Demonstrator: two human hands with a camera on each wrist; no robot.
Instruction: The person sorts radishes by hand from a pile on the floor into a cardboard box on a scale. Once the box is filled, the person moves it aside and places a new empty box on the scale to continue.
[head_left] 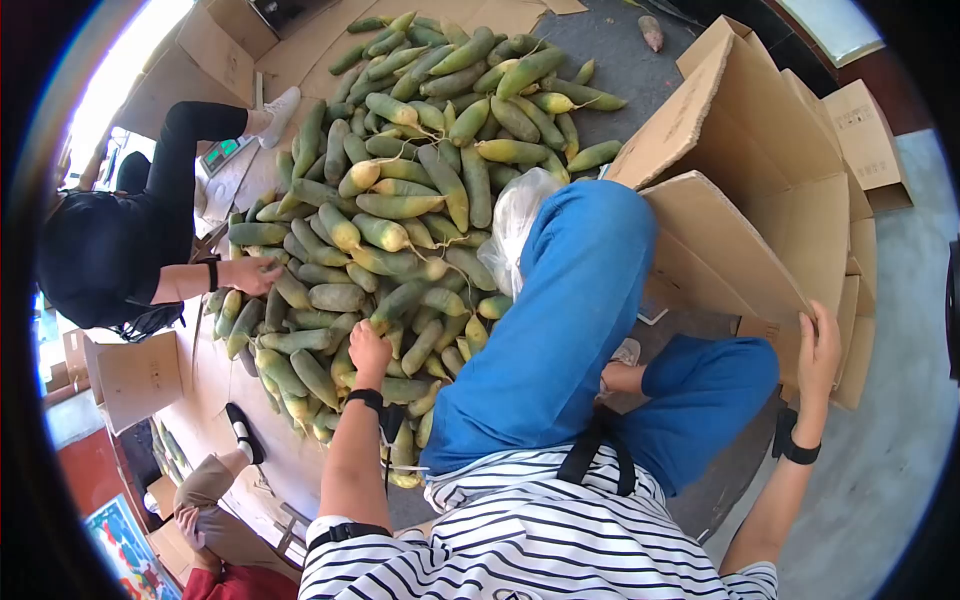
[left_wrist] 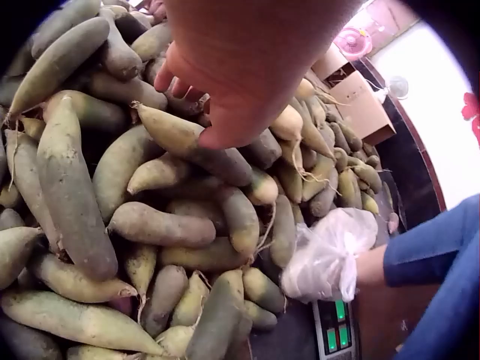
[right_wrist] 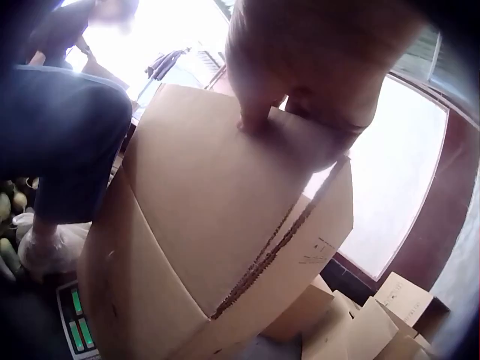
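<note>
My left hand (head_left: 370,352) is over a heap of green radishes (head_left: 400,205), palm down with fingers loosely bent. In the left wrist view its thumb overlaps a radish (left_wrist: 176,133) with a yellowish end, while the fingers lie beyond that radish's far side. At my right, a large open cardboard box (head_left: 745,225) stands tilted with its flaps spread. My right hand (head_left: 822,350) grips the edge of a box flap. The right wrist view shows the thumb on the near face of this flap (right_wrist: 202,165), the other fingers partly hidden behind its edge.
Across the heap at left, another person's hand (head_left: 252,275) touches the radishes. A clear plastic bag (head_left: 515,225) wraps my foot beside the heap. A scale with a green display (left_wrist: 334,330) sits near it. More cartons (head_left: 865,140) stand behind the box. Another person sits at lower left.
</note>
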